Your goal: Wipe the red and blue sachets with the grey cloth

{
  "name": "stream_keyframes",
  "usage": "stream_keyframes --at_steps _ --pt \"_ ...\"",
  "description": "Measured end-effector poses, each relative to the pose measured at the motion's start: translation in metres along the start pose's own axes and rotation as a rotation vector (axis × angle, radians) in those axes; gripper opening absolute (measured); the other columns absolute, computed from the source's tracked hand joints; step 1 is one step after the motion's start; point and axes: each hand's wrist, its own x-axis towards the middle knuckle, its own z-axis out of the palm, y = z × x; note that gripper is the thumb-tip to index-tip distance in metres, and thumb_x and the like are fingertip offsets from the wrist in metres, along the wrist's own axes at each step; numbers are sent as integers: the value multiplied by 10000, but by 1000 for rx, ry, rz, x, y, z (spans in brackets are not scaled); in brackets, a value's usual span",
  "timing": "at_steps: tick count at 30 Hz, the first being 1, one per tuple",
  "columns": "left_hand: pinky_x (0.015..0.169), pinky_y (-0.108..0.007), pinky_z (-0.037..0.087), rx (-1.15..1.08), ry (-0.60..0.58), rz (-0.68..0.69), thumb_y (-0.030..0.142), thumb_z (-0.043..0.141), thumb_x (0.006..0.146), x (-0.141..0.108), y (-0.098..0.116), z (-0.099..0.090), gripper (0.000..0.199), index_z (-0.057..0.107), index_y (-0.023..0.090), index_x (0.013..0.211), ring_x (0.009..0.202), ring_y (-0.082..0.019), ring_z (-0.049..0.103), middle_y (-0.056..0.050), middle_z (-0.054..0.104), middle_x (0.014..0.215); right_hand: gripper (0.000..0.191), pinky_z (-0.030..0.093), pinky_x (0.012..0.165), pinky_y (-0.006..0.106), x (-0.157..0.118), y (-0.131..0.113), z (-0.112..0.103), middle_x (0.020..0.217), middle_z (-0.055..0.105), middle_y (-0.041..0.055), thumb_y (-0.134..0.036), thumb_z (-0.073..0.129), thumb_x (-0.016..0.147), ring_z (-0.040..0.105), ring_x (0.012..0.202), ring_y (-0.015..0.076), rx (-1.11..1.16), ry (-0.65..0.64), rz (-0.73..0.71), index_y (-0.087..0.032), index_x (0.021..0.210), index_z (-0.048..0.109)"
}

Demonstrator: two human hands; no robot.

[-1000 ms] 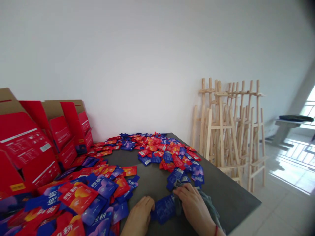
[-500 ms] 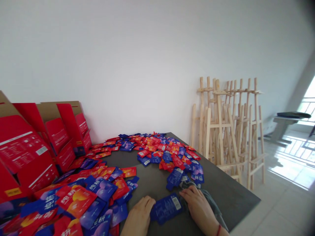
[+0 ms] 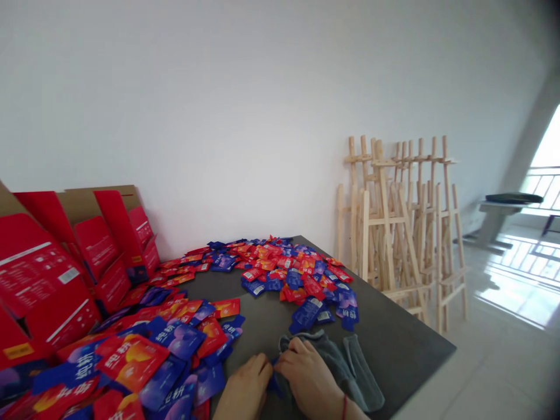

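- Sachet [image 3: 274,378]: blue, mostly hidden, pinched between left grip [image 3: 245,386] and right grip [image 3: 307,376], both closed.
- Cloth [image 3: 332,364]: grey, under right grip.
- Counter [image 3: 396,350]: dark, strewn with red and blue sachets [image 3: 284,268].

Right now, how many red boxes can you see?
3: a big box at the left, a middle box behind it, a back box by the wall. More may be hidden.
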Motion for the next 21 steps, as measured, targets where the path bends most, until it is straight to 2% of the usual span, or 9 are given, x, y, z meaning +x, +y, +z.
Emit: stream_keyframes --at_steps 3,7,10,13,16,19,21 --pt "826 -305 457 57 8 33 34 351 835 0 -2 4 342 611 205 977 995 -201 563 -53 609 1081 299 343 868 295 -7 14 0 944 675 -21 -112 445 884 482 977 182 48 65 79 -282 994 666" --pt "872 -310 452 2 33 102 33 401 814 -2 0 3 357 593 207 1059 1074 -215 555 -64 597 1206 456 344 897 296 -27 45 -6 1001 674 -16 -11 417 796 491 993 188 75 167 273 -278 1065 671" --pt "907 -274 425 -151 141 94 36 403 801 -9 4 -15 359 571 211 1066 1074 -185 566 -58 618 1174 475 348 907 317 -38 58 -6 1049 669 -5 -9 423 772 490 1022 207 70 204 317 -256 1097 667" --pt "809 -260 450 -308 249 -34 168 374 873 -17 -5 -50 203 558 221 940 894 -169 623 -33 661 954 438 343 917 339 -43 60 -2 1064 666 -10 -42 437 803 490 1037 219 52 222 292 -271 1099 667" --pt "668 -266 465 -392 315 -190 308 387 873 -22 -39 -88 154 517 225 868 694 -178 620 6 628 750 425 342 918 350 -44 59 2 1081 664 -9 -51 446 814 491 1048 223 22 243 283 -278 1099 664" --pt "506 -250 438 -483 362 -352 385 381 852 -25 -98 -119 183 464 222 857 508 -170 571 54 548 596 437 341 915 348 -44 60 5 1093 661 -14 -39 455 806 493 1053 219 -4 251 279 -285 1105 656" --pt "467 -232 412 -547 372 -458 380 369 845 -27 -140 -135 179 432 216 882 502 -177 589 66 539 563 445 335 918 344 -44 61 6 1086 661 -22 -32 462 802 492 1053 213 -8 249 276 -291 1110 652"
